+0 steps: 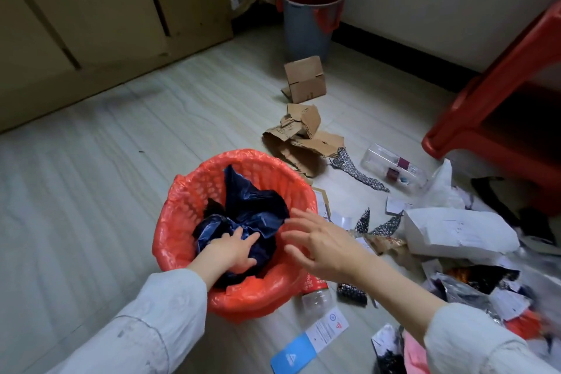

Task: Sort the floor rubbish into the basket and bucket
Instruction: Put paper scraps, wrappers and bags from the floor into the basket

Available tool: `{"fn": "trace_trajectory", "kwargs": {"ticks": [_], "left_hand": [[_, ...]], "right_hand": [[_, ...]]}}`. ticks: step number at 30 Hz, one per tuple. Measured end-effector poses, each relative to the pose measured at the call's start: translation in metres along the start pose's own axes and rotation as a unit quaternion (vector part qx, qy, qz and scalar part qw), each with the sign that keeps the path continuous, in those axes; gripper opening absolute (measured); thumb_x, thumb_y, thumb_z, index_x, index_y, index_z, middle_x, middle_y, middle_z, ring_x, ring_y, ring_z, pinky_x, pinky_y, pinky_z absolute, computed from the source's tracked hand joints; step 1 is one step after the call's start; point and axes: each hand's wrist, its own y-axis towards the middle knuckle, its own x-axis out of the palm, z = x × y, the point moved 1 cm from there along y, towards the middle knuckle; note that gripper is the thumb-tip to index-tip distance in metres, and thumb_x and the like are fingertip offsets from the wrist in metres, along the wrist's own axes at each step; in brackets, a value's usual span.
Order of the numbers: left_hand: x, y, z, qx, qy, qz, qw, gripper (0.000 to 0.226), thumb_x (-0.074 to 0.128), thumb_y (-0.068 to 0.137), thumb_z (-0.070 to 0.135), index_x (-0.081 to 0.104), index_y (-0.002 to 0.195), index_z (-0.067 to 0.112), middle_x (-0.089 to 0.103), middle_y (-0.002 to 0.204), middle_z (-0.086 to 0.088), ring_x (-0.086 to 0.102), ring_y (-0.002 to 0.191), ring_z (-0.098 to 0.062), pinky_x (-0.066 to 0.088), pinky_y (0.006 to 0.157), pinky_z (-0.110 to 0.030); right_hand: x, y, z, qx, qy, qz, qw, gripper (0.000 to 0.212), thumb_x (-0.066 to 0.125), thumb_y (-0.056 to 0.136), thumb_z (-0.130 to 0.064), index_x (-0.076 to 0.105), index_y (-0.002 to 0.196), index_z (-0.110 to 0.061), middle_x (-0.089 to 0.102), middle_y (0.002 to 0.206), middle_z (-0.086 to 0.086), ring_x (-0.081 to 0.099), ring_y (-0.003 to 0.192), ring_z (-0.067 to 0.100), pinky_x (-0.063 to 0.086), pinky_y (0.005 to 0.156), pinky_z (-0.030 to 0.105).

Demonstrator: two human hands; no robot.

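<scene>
While left hand [235,253] presses the soft, light bag [252,215] into the basket [170,222], right hand [318,244] hovers, fingers spread; grab bunched folds.

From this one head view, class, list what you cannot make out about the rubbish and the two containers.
- Bucket contents: hidden by its own wall.
- Basket bottom: covered by the dark blue bag and left hand.
- Right hand: motion-blurred.
- Rubbish pile: cut off by the right edge.
- Leaflet print: too small.
</scene>
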Motion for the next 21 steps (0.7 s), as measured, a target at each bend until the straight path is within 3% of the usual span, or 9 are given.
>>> {"fn": "trace_trajectory", "kwargs": {"ticks": [3, 5, 7, 10, 14, 17, 18, 20, 21], "left_hand": [[-0.013, 0.003, 0.007, -0.007, 0.068, 0.191, 0.979, 0.057, 0.047, 0.091, 0.044, 0.025, 0.140, 0.025, 0.026, 0.142, -0.012, 0.029, 0.129, -0.032, 0.036, 0.098, -0.049], [-0.016, 0.013, 0.012, 0.022, 0.077, 0.265, 0.961, 0.067, 0.055, 0.085, 0.047, 0.022, 0.140, 0.025, 0.022, 0.143, -0.012, 0.025, 0.129, -0.032, 0.035, 0.097, -0.051], [-0.008, 0.031, 0.011, 0.047, 0.104, 0.225, 0.968, 0.089, 0.060, 0.080, 0.050, 0.004, 0.146, 0.030, 0.003, 0.153, -0.012, 0.008, 0.139, -0.035, 0.024, 0.103, -0.062], [0.019, 0.064, -0.006, 0.070, 0.128, 0.136, 0.980, 0.112, 0.069, 0.071, 0.052, -0.017, 0.142, 0.042, -0.015, 0.155, -0.007, -0.011, 0.142, -0.035, 0.020, 0.102, -0.068], [0.042, 0.091, -0.012, 0.146, 0.202, 0.193, 0.949, 0.133, 0.068, 0.055, 0.061, -0.043, 0.125, 0.045, 0.002, 0.151, -0.014, 0.003, 0.138, -0.040, 0.035, 0.099, -0.058], [0.042, 0.094, -0.007, 0.151, 0.204, 0.180, 0.950, 0.115, 0.067, 0.060, 0.061, -0.006, 0.145, 0.036, 0.006, 0.153, -0.016, 0.018, 0.140, -0.041, 0.033, 0.103, -0.056], [0.041, 0.095, -0.008, 0.145, 0.177, 0.147, 0.962, 0.109, 0.069, 0.065, 0.055, 0.002, 0.147, 0.033, 0.000, 0.155, -0.013, 0.011, 0.142, -0.038, 0.029, 0.105, -0.058], [0.036, 0.090, -0.009, 0.133, 0.141, 0.021, 0.981, 0.099, 0.068, 0.075, 0.040, 0.001, 0.148, 0.035, -0.010, 0.157, -0.002, -0.005, 0.144, -0.031, 0.020, 0.110, -0.057], [0.029, 0.085, -0.009, 0.136, 0.133, 0.011, 0.982, 0.091, 0.064, 0.079, 0.036, 0.004, 0.148, 0.035, -0.007, 0.157, 0.001, -0.002, 0.144, -0.027, 0.021, 0.111, -0.055]], "right_hand": [[0.006, 0.013, 0.010, 0.046, -0.037, 0.043, 0.997, 0.049, 0.050, 0.084, -0.034, 0.056, 0.127, -0.010, 0.047, 0.139, 0.019, 0.040, 0.133, 0.037, 0.031, 0.108, 0.050], [0.009, 0.020, 0.015, 0.060, -0.016, 0.070, 0.996, 0.060, 0.053, 0.088, -0.027, 0.036, 0.142, -0.008, 0.020, 0.154, 0.018, 0.014, 0.144, 0.033, 0.009, 0.116, 0.040], [0.012, 0.023, 0.019, 0.063, -0.005, 0.063, 0.996, 0.068, 0.046, 0.091, -0.026, 0.016, 0.149, -0.011, -0.004, 0.157, 0.011, -0.013, 0.144, 0.020, -0.011, 0.112, 0.024], [0.016, 0.025, 0.021, 0.061, 0.008, 0.092, 0.994, 0.073, 0.028, 0.082, -0.032, 0.012, 0.149, -0.009, -0.002, 0.157, 0.013, -0.019, 0.139, 0.018, -0.012, 0.112, 0.026], [0.025, 0.028, 0.025, 0.052, -0.005, 0.093, 0.994, 0.081, 0.019, 0.073, -0.037, 0.010, 0.149, -0.009, -0.001, 0.157, 0.013, -0.013, 0.143, 0.022, -0.006, 0.116, 0.032], [0.027, 0.029, 0.026, 0.058, -0.014, 0.099, 0.993, 0.078, 0.019, 0.075, -0.036, 0.015, 0.148, -0.008, 0.003, 0.156, 0.015, -0.006, 0.145, 0.026, 0.000, 0.118, 0.035], [0.028, 0.029, 0.025, 0.059, -0.016, 0.101, 0.993, 0.077, 0.021, 0.076, -0.034, 0.019, 0.148, -0.007, 0.007, 0.156, 0.017, -0.001, 0.145, 0.028, 0.003, 0.118, 0.038], [0.030, 0.030, 0.026, 0.062, -0.015, 0.095, 0.993, 0.074, 0.023, 0.077, -0.032, 0.025, 0.146, -0.006, 0.013, 0.155, 0.019, 0.004, 0.145, 0.031, 0.008, 0.118, 0.043], [0.031, 0.030, 0.026, 0.065, -0.015, 0.094, 0.993, 0.073, 0.023, 0.077, -0.032, 0.026, 0.146, -0.006, 0.014, 0.155, 0.018, 0.006, 0.145, 0.031, 0.009, 0.118, 0.044]]}}
